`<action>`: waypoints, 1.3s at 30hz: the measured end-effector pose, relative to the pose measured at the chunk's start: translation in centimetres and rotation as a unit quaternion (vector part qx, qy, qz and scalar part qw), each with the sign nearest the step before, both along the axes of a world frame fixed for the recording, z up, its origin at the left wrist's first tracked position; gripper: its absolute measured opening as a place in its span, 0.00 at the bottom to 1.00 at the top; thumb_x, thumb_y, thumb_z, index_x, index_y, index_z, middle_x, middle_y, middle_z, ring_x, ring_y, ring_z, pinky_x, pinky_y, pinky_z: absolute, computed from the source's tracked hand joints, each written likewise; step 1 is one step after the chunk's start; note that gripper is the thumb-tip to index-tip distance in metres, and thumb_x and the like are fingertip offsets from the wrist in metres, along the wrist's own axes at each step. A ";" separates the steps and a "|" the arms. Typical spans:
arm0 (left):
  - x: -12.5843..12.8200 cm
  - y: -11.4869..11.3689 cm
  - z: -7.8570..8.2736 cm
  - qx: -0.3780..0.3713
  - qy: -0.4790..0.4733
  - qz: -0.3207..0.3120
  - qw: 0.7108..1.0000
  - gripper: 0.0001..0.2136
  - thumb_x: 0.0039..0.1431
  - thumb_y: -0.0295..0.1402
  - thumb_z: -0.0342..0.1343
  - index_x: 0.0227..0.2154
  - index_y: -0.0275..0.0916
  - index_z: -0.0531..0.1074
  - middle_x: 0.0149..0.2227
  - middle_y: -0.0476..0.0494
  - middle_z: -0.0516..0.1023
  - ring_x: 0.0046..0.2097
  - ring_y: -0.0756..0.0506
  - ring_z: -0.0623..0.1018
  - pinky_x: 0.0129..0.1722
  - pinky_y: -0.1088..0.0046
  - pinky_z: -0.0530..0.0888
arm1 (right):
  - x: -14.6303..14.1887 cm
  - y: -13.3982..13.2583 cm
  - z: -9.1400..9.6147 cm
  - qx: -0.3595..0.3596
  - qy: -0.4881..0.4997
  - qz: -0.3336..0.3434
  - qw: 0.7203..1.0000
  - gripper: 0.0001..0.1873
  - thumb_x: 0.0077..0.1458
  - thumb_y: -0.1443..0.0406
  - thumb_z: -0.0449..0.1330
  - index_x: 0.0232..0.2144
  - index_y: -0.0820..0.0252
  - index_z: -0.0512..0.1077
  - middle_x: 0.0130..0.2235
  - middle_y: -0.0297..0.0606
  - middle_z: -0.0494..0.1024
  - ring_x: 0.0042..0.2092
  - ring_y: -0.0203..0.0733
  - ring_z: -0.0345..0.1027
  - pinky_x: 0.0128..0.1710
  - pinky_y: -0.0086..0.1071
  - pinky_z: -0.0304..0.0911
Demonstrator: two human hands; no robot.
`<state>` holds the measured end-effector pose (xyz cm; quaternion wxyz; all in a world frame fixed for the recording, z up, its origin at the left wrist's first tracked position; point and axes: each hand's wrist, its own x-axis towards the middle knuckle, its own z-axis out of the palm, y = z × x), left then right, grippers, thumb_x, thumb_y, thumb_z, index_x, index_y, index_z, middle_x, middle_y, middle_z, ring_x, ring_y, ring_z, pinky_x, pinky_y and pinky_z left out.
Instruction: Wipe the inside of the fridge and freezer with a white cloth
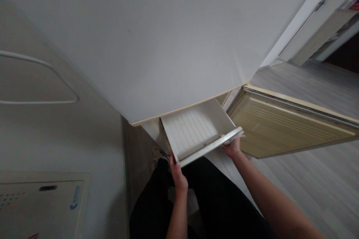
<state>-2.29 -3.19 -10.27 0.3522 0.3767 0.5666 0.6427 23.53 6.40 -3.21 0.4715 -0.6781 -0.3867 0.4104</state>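
Note:
A white drawer [193,129] with a ribbed floor sticks out from the bottom of a tall white fridge [157,37]. My left hand [177,173] grips the drawer's front left corner, fingers wrapped over the edge. My right hand [232,146] holds the front right corner from below, its fingers partly hidden under the rim. The drawer looks bare inside. Below it I see my dark trousers [221,205].
The fridge's lower door [283,123] hangs open to the right, its yellowed ribbed inner side facing up. Pale wood-look floor [314,179] lies to the right. A white appliance [39,201] stands at the lower left, and a doorway [333,26] shows at the top right.

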 end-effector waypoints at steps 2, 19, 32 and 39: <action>0.0 0.0 0.0 -0.004 -0.005 0.007 1.000 0.30 0.68 0.52 0.43 0.65 0.38 0.62 0.66 0.34 0.66 0.68 0.38 0.65 0.68 0.58 0.61 | -1.8 -0.7 -1.2 -0.066 0.170 -0.043 0.982 0.40 0.65 0.45 0.28 0.48 0.60 0.72 0.40 0.47 0.81 0.49 0.52 0.76 0.46 0.45 0.71; -1.7 0.8 0.5 -0.058 -0.087 -0.043 0.994 0.37 0.61 0.62 0.48 0.65 0.41 0.63 0.69 0.35 0.63 0.70 0.37 0.62 0.68 0.58 0.61 | -20.8 -9.4 1.0 -0.172 0.461 -0.048 0.869 0.29 0.65 0.44 0.48 0.52 0.54 0.76 0.57 0.39 0.76 0.65 0.48 0.61 0.68 0.46 0.52; -1.9 0.8 1.5 -0.082 -0.315 -0.058 0.944 0.36 0.60 0.64 0.45 0.59 0.43 0.71 0.55 0.39 0.79 0.61 0.37 0.74 0.62 0.56 0.68 | -20.7 -11.1 3.6 0.022 0.196 0.125 0.972 0.23 0.59 0.49 0.58 0.21 0.59 0.71 0.26 0.35 0.73 0.33 0.41 0.68 0.39 0.33 0.65; -1.6 0.9 0.6 -0.083 -0.228 -0.009 0.970 0.35 0.59 0.62 0.52 0.56 0.38 0.74 0.59 0.37 0.77 0.65 0.38 0.70 0.66 0.59 0.62 | -14.9 -6.2 4.4 0.063 0.133 -0.055 0.988 0.24 0.52 0.45 0.66 0.24 0.55 0.63 0.19 0.32 0.72 0.22 0.39 0.66 0.26 0.31 0.61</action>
